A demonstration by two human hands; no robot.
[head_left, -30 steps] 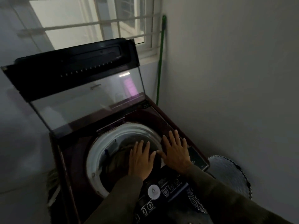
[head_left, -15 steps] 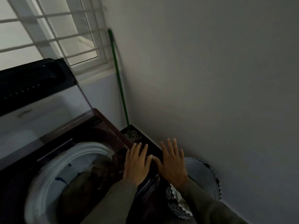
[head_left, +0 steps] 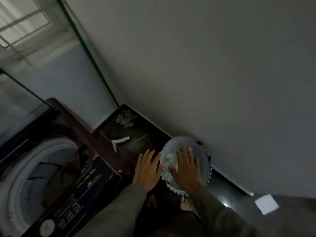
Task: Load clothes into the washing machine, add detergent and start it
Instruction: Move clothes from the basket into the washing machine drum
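A dark maroon top-loading washing machine (head_left: pixel 104 147) stands at the left with its glass lid (head_left: pixel 20 100) raised. Its white drum ring (head_left: pixel 56 147) surrounds dark clothes (head_left: pixel 59 180) inside. On the floor to the right sits a round white laundry basket (head_left: pixel 203 151) with pale clothes (head_left: pixel 171 159) in it. My right hand (head_left: pixel 186 170) hovers over the basket, fingers spread, holding nothing. My left hand (head_left: pixel 147 170) is spread open just left of the basket's rim, between basket and machine.
A green-handled mop (head_left: pixel 92 62) leans in the corner, its head (head_left: pixel 126 118) on the dark floor. A white pipe piece (head_left: pixel 119 141) lies behind the machine. A white paper (head_left: pixel 266 204) lies on the floor at right. My bare feet (head_left: pixel 185 204) show below the basket.
Both hands left the washing machine's top and swung right and down to the laundry basket. My view turned right, away from the drum.
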